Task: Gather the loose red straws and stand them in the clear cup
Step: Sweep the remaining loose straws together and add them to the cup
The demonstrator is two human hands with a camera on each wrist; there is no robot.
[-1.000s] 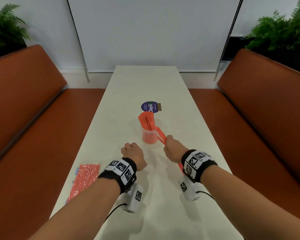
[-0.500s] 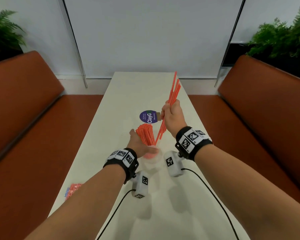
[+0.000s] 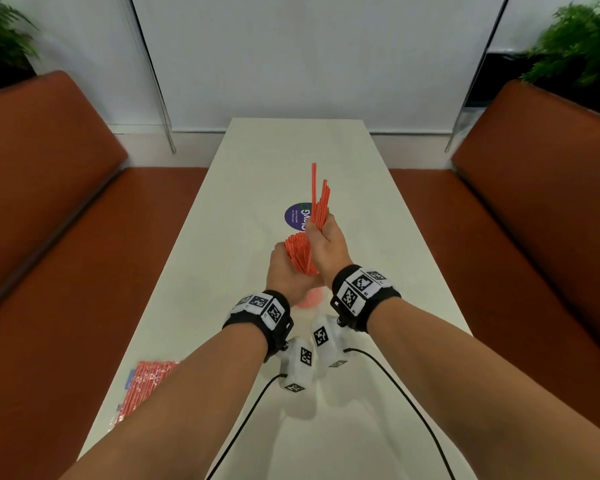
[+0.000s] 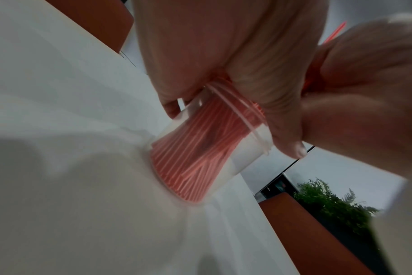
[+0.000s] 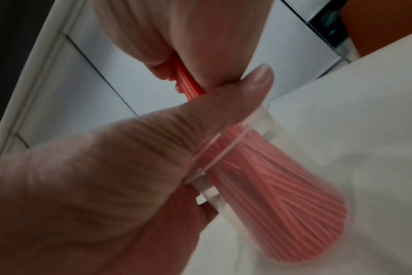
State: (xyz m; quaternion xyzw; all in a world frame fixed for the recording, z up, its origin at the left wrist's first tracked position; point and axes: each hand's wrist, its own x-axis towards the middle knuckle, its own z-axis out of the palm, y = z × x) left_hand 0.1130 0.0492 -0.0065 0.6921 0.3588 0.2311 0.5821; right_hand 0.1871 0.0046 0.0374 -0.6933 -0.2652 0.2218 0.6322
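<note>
Near the table's (image 3: 243,188) left edge lies a packet of straws (image 3: 146,379), well apart from the work. Right of it, the left hand (image 3: 284,271) curls round the straws standing in the cup (image 4: 242,158), fingers closed on that bundle just above the rim, pulling it leftward. The cup stands on the table close to the person, already crowded with straws. Just right, touching the left hand, the right hand (image 3: 328,244) grips a small bunch (image 3: 319,202) in a closed fist, its long axis near upright, top ends pointing far and up. In the right wrist view, the bunch's lower ends seem to sit at the rim. The opening lies straight below the right hand, on the bundle's right side, so I judge the push goes down along the bunch's axis.
</note>
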